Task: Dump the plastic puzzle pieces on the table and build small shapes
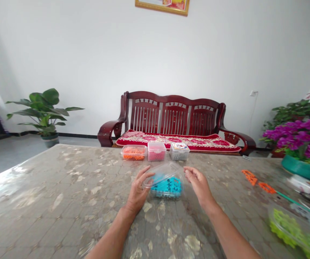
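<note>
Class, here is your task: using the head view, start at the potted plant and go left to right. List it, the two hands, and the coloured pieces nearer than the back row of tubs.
Potted plant → left hand → blue pieces in a clear tub → right hand → orange pieces → yellow-green pieces

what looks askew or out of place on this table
The clear lid sits tilted over the box of blue pieces, not seated flat, with the left hand at its edge. Farther right, loose orange pieces lie on the table outside any box.
</note>
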`<state>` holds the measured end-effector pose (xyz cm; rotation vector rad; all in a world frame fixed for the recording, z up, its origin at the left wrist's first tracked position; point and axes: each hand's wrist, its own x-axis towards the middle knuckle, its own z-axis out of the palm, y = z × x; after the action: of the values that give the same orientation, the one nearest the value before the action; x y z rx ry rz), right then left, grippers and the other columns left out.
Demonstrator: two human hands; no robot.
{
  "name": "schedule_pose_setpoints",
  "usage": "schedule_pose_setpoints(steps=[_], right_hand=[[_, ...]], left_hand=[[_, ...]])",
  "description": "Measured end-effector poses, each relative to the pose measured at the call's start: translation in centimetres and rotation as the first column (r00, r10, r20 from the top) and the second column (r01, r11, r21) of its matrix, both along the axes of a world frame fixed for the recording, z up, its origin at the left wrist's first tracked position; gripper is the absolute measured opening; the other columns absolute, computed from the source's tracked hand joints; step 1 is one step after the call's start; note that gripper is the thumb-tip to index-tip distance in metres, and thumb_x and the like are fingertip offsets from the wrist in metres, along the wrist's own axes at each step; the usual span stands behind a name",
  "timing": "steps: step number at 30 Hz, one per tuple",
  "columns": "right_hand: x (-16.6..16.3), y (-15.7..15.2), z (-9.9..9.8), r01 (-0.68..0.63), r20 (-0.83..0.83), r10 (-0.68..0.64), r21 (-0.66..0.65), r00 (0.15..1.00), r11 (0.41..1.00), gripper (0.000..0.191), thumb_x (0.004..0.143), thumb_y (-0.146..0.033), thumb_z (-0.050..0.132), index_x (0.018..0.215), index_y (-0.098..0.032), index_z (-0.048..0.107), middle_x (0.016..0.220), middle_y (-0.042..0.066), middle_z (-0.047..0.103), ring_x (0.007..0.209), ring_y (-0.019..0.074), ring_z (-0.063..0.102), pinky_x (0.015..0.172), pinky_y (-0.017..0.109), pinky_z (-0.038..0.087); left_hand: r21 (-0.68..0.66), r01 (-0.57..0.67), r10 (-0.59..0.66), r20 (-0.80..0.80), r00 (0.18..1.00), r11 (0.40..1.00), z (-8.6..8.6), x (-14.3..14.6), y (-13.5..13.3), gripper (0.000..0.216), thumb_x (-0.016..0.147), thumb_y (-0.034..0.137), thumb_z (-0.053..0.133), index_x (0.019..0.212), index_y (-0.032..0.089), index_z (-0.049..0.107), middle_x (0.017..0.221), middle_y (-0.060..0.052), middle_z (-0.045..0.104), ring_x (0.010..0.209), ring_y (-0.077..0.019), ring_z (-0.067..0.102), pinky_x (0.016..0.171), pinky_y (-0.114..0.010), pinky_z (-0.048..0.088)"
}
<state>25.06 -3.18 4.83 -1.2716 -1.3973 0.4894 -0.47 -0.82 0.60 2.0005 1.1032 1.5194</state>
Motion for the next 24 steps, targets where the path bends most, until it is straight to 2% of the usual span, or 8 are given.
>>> schedule_pose_setpoints(steps=[3,6,8,12,16,19,24], right_hand=[[-0.2,-0.2,-0.1,-0.073,-0.072,0.074,0.017,0.995,0.997,0.042,0.088,-0.051,0.056,0.116,-0.023,0.068,0.115,0.010,0.072,0.096,0.0236,0.069,0.075,0.034,0.057],[-0.7,-0.3,-1.0,-0.091,0.041,0.090,0.026,0.995,0.995,0.045,0.084,-0.047,0.062,0.124,-0.026,0.063,0.126,0.008,0.066,0.114,0.0246,0.062,0.093,0.040,0.053],[-0.7,-0.4,-1.7,-0.091,0.116,0.086,0.037,0.990,0.995,0.044,0.082,-0.043,0.064,0.121,-0.025,0.065,0.127,0.009,0.065,0.118,0.0252,0.060,0.100,0.043,0.049],[-0.5,-0.6,-2.8,-0.082,0.212,0.068,0.060,0.975,0.995,0.029,0.080,-0.036,0.062,0.104,-0.023,0.072,0.121,0.009,0.066,0.113,0.0253,0.061,0.099,0.043,0.049],[-0.6,-1.4,-3.2,-0.026,0.272,0.005,0.075,0.962,0.997,0.026,0.079,-0.033,0.062,0.100,-0.023,0.073,0.114,0.009,0.067,0.108,0.0257,0.062,0.097,0.043,0.050],[-0.9,-1.9,-3.1,0.001,0.311,-0.033,0.103,0.950,0.995,0.024,0.078,-0.031,0.063,0.099,-0.024,0.073,0.110,0.009,0.066,0.106,0.0257,0.062,0.096,0.042,0.050],[-1.3,-1.5,-2.2,0.065,0.382,-0.116,0.143,0.917,0.988,0.022,0.082,-0.036,0.061,0.097,-0.024,0.072,0.105,0.009,0.066,0.106,0.0268,0.060,0.098,0.044,0.047]], left_hand=[[-0.037,0.087,-0.090,-0.064,0.994,0.995,0.2,0.1,-0.4,0.029,0.093,0.037,0.050,0.109,0.022,0.069,0.143,-0.012,0.050,0.129,-0.0271,0.050,0.111,-0.047,0.038],[-0.073,0.163,-0.171,-0.126,0.977,0.984,0.5,0.0,-0.7,0.032,0.095,0.035,0.045,0.115,0.022,0.066,0.149,-0.011,0.043,0.136,-0.0277,0.043,0.114,-0.047,0.034],[-0.087,0.175,-0.187,-0.150,0.971,0.981,0.6,-0.1,-0.8,0.034,0.095,0.033,0.043,0.118,0.022,0.065,0.151,-0.011,0.041,0.138,-0.0276,0.040,0.115,-0.048,0.032],[-0.101,0.167,-0.182,-0.166,0.969,0.981,0.4,-0.2,-0.6,0.037,0.093,0.032,0.044,0.125,0.022,0.061,0.154,-0.011,0.035,0.140,-0.0285,0.037,0.116,-0.049,0.031],[-0.114,0.145,-0.157,-0.106,0.982,0.983,-0.3,0.0,-0.1,0.045,0.093,0.033,0.045,0.136,0.022,0.053,0.156,-0.012,0.031,0.144,-0.0284,0.030,0.118,-0.051,0.025],[-0.112,0.136,-0.138,-0.003,0.990,0.984,-0.9,0.1,0.5,0.048,0.094,0.033,0.043,0.141,0.023,0.049,0.154,-0.011,0.036,0.144,-0.0260,0.031,0.119,-0.049,0.024],[-0.135,0.189,-0.177,0.094,0.980,0.973,-1.3,-0.2,1.0,0.047,0.092,0.035,0.044,0.136,0.023,0.055,0.151,-0.010,0.044,0.141,-0.0255,0.038,0.118,-0.048,0.026]])
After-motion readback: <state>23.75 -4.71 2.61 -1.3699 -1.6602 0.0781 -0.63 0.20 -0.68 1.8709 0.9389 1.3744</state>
